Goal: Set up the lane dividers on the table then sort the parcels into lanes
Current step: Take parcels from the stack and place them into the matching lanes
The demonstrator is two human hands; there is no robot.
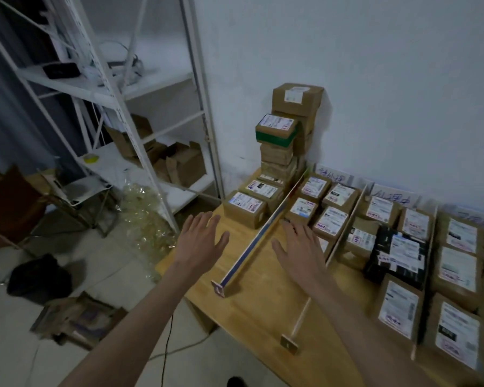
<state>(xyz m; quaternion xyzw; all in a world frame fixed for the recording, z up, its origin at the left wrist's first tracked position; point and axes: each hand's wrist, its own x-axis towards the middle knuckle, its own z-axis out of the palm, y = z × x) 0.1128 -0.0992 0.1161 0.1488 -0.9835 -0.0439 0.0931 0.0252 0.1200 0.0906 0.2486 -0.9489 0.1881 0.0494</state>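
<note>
**Both hands spread either side of the leftmost lane divider**

The landmark here is the blue-edged divider [259, 236], standing on the wooden table [252, 311] and running from the wall toward the near edge, with a small foot block at its near end.

Far to the left of the divider stands a white metal shelf unit [118, 93] with cardboard boxes on its lower shelf, and crumpled clear plastic [143, 216] lies on the floor below it.

Just left of the divider hovers the left hand [200, 241], palm down, fingers straight and spread, holding nothing. Beyond its fingertips, still left of the divider, sit labelled parcels [245, 209], and behind them a tall stack of parcels [284, 141] rises against the wall.

Just right of the divider the right hand [298, 251] is likewise flat and spread, gripping nothing, over the near part of the first lane. Ahead of it, labelled boxes [317, 203] fill that lane's far end.

Further right, a plain wooden divider [334, 255] stands, then more lanes packed with brown parcels and one black parcel [397, 255].
</note>
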